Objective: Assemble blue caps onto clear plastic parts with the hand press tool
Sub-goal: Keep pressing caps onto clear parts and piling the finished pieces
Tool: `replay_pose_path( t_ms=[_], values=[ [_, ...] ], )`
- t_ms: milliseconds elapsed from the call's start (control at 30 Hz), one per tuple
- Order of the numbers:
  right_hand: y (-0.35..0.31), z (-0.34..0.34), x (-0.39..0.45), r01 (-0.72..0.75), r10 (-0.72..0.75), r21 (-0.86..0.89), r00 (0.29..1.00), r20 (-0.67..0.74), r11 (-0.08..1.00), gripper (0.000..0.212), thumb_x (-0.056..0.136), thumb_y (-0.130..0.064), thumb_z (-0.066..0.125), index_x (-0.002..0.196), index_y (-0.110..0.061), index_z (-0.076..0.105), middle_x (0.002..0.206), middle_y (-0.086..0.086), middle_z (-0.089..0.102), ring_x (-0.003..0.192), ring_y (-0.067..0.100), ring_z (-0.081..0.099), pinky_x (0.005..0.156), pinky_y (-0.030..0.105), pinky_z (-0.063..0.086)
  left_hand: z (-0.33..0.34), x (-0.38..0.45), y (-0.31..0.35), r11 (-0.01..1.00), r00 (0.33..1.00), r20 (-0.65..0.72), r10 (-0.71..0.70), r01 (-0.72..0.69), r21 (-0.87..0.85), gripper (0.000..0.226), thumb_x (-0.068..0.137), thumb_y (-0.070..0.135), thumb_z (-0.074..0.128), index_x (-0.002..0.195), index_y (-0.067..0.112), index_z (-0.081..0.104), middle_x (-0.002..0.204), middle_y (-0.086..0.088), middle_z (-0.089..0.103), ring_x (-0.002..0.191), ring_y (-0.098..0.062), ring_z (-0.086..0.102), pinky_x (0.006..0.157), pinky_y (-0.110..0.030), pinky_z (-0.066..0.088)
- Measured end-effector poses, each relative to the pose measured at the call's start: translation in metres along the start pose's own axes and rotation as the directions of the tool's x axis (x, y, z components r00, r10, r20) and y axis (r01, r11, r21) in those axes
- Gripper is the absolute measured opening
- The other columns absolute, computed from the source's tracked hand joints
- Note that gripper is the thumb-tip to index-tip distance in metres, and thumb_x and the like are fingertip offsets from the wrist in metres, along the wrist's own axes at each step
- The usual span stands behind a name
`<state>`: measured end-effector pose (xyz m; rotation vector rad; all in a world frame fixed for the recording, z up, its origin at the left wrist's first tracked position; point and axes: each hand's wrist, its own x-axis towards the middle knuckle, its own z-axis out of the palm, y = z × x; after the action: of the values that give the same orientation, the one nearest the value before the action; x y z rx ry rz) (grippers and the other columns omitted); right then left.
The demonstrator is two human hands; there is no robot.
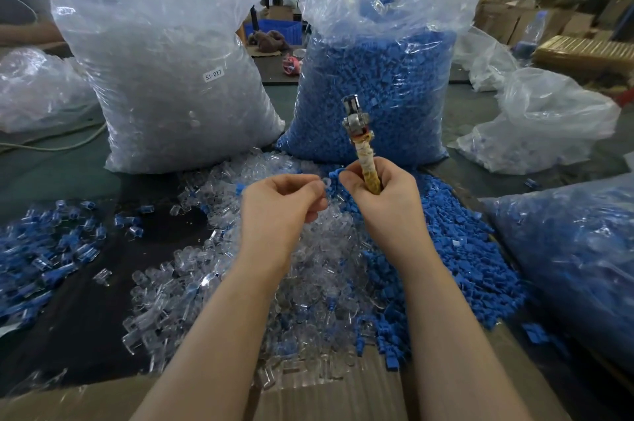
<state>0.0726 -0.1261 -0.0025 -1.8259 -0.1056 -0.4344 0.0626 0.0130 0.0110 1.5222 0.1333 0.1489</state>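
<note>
Holding a small clear plastic part (324, 184) in a pinch, the left hand (281, 202) brings it close to the right hand (377, 192), which pinches a blue cap (334, 174) at the fingertips and grips the wrapped handle of the hand press tool (360, 142), its metal head up. Both pieces look very light, stiff and smooth, so they may slip; taking them by the sides seems best. Below lie the loose clear pile (291, 269) and blue pile (446, 249). Behind stand a clear-parts bag (164, 60) and a blue-caps bag (377, 84). Nothing blocks the hands.
</note>
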Motion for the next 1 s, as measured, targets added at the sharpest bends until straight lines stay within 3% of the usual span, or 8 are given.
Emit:
replay_pose_path(
  t_ms=[300, 633, 833, 1000],
  values=[
    [-0.003, 0.004, -0.001, 0.051, -0.051, -0.022, 0.999, -0.001, 0.998, 0.015, 0.091, -0.022, 0.069, 0.080, -0.024, 0.059, 0.054, -0.022, 0.053, 0.051, -0.001, 0.044, 0.052, 0.013, 0.035, 0.005, -0.003, 0.006, 0.985, 0.998, -0.018, -0.056, 0.052, -0.167, 0.004, 0.084, 0.005, 0.072, 0.081, 0.007, 0.071, 0.068, -0.005, 0.074, 0.062, -0.009, 0.071, 0.056, -0.017, 0.055],
    [-0.002, 0.010, -0.002, 0.059, -0.059, -0.016, 0.998, -0.020, 0.998, 0.010, 0.090, -0.022, 0.069, 0.085, -0.017, 0.063, 0.059, -0.020, 0.056, 0.055, -0.001, 0.049, 0.055, 0.014, 0.039, 0.007, -0.007, 0.007, 0.989, 0.999, -0.039, 0.002, -0.008, -0.150, 0.004, 0.083, 0.004, 0.074, 0.081, 0.007, 0.074, 0.070, -0.007, 0.075, 0.066, -0.014, 0.073, 0.062, -0.021, 0.059],
    [-0.003, 0.011, -0.002, 0.026, -0.026, -0.025, 1.000, 0.008, 0.999, 0.007, 0.091, -0.023, 0.068, 0.089, -0.016, 0.066, 0.066, -0.010, 0.060, 0.057, 0.001, 0.050, 0.059, 0.025, 0.043, 0.008, -0.006, 0.002, 0.992, 0.988, -0.088, 0.129, -0.130, 0.000, 0.011, 0.082, 0.005, 0.075, 0.078, 0.015, 0.076, 0.068, -0.001, 0.075, 0.069, -0.012, 0.073, 0.062, -0.021, 0.057],
    [-0.004, 0.010, -0.001, 0.000, 0.001, -0.009, 0.999, 0.044, 1.000, 0.008, 0.092, -0.021, 0.066, 0.084, -0.019, 0.065, 0.056, -0.016, 0.055, 0.051, 0.002, 0.044, 0.052, 0.020, 0.039, 0.006, -0.005, -0.003, 0.960, 0.960, -0.113, 0.258, -0.241, 0.146, 0.017, 0.081, 0.011, 0.076, 0.076, 0.027, 0.074, 0.069, 0.008, 0.074, 0.070, -0.009, 0.073, 0.070, -0.032, 0.061]
  ],
)
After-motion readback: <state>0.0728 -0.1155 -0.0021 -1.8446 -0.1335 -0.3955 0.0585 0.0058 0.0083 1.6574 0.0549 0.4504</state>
